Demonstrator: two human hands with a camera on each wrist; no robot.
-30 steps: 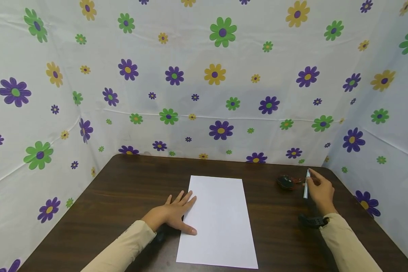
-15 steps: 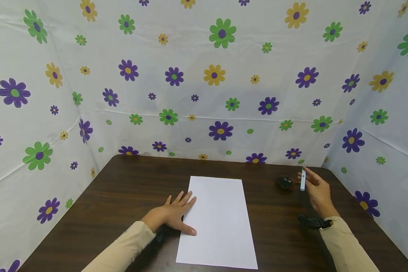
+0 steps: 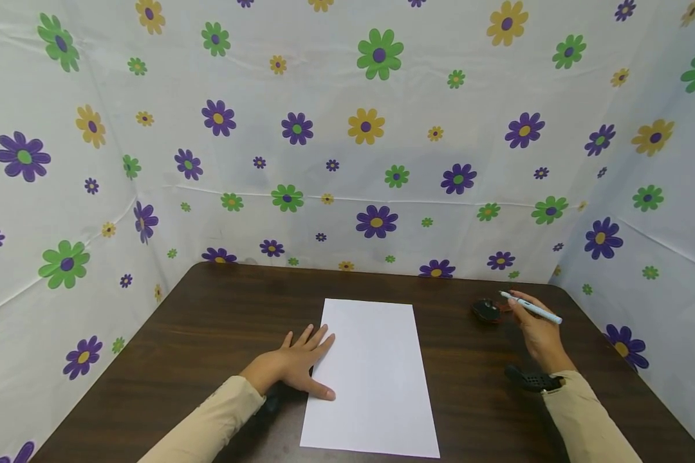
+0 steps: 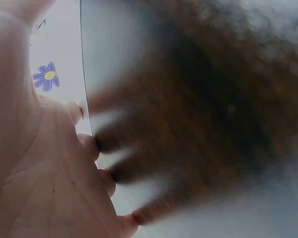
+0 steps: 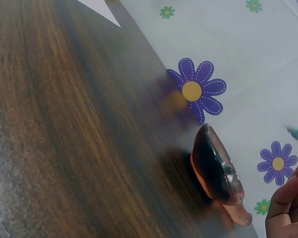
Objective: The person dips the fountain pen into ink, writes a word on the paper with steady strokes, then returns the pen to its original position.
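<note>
My left hand (image 3: 298, 366) rests with spread fingers at the left edge of a blank white sheet of paper (image 3: 376, 379), thumb and fingertips over it. The left wrist view shows its palm (image 4: 44, 178) close up. At the far right of the table, my right hand (image 3: 541, 331) pinches a slim pale-blue pen (image 3: 535, 308), held raised and slanted with its narrow tip toward the left. In the right wrist view only a few fingers (image 5: 288, 203) and a small blurred tip of the pen (image 5: 295, 133) show at the right edge.
Just left of my right hand lies a small glossy dark object (image 3: 488, 310) with a reddish end; its kind is unclear. The dark wooden table (image 3: 220, 321) has a flowered white cloth (image 3: 324, 141) hanging behind it and at both sides.
The pen has turned from upright to slanting, its narrow tip now toward the left, within the right hand's fingers. The left hand and the sheet have stayed put.
</note>
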